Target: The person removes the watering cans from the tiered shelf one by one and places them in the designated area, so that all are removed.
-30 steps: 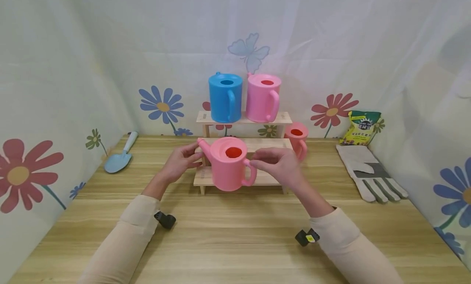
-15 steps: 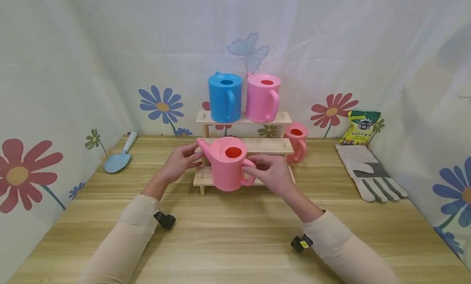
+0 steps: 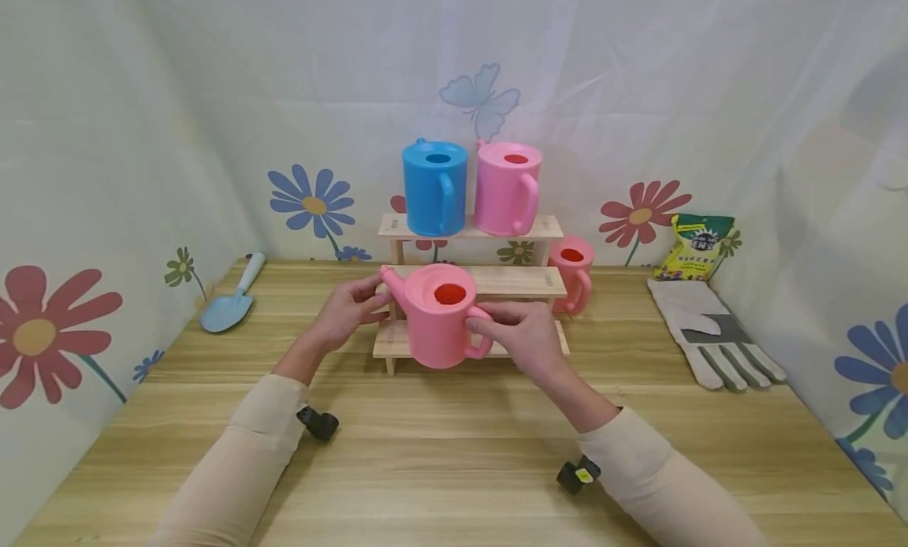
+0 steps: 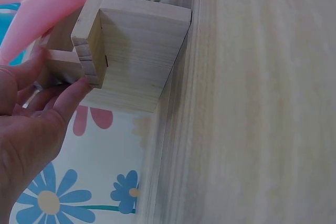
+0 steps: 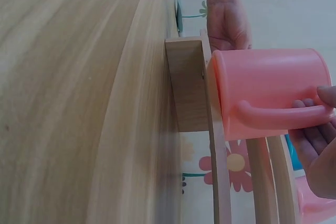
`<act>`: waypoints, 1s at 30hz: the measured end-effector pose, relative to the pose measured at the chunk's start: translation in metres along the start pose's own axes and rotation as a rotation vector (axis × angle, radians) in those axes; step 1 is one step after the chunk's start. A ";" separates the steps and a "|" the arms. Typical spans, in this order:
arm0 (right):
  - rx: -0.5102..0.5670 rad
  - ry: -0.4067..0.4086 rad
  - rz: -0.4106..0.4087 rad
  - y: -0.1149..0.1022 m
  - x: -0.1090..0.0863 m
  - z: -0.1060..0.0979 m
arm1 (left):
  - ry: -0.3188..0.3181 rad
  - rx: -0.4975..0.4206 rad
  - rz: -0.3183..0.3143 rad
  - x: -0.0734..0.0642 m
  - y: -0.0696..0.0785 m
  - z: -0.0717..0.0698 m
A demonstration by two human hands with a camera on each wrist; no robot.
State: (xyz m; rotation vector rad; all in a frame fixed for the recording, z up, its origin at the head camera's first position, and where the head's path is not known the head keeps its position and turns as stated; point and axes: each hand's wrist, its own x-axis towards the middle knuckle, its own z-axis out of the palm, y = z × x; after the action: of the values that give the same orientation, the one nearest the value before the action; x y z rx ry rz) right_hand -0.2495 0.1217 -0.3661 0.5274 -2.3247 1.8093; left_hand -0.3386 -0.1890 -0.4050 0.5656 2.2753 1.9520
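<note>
A coral-pink watering can point(image 3: 436, 326) stands upright on the lowest step of a small wooden shelf point(image 3: 390, 340), its spout pointing left. My right hand point(image 3: 528, 334) pinches the can's handle, with the thumb on the near side and the fingers behind, as the right wrist view point(image 5: 320, 150) also shows. At the spout tip, my left hand point(image 3: 345, 314) has its fingers loosely bent, close beside the shelf's left end. Its fingertips reach the shelf's edge in the left wrist view point(image 4: 37, 114). On the top step stand a blue watering can point(image 3: 426, 192) and a pink watering can point(image 3: 496, 192).
Another coral watering can point(image 3: 571, 255) stands behind the shelf's right side. A light blue trowel point(image 3: 228, 313) lies at the left. To the right are a work glove point(image 3: 698, 318) and a yellow-green packet point(image 3: 694, 247). Flower-printed fabric point(image 3: 340, 58) encloses the wooden table point(image 3: 440, 452).
My right hand has moved left and down onto the handle, and its thumb and fingers have closed on it. The left hand and the watering can have stayed in place.
</note>
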 end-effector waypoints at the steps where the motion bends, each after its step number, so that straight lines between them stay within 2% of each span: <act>1: 0.000 0.003 0.009 -0.001 0.000 0.000 | 0.001 0.001 0.000 0.000 0.000 0.000; 7: -0.021 0.015 0.032 -0.002 0.000 0.002 | 0.000 0.010 0.012 0.001 -0.001 0.000; 13: 0.013 0.030 0.030 -0.010 -0.001 -0.006 | -0.004 0.005 0.015 0.000 -0.001 -0.001; 21: 0.096 0.087 -0.139 -0.038 -0.001 -0.042 | -0.010 -0.012 -0.013 0.002 -0.001 -0.003; 26: 0.057 0.160 -0.103 -0.054 -0.005 -0.065 | -0.016 -0.031 -0.013 0.002 -0.001 -0.003; 30: 0.070 0.212 -0.085 -0.065 -0.009 -0.082 | -0.023 -0.034 -0.012 0.001 -0.001 -0.003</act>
State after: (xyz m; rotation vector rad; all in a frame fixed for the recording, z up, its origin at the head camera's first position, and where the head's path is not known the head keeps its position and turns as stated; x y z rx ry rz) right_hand -0.2257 0.1883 -0.2880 0.4136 -2.0759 1.8168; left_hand -0.3408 -0.1911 -0.4056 0.5659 2.2220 1.9647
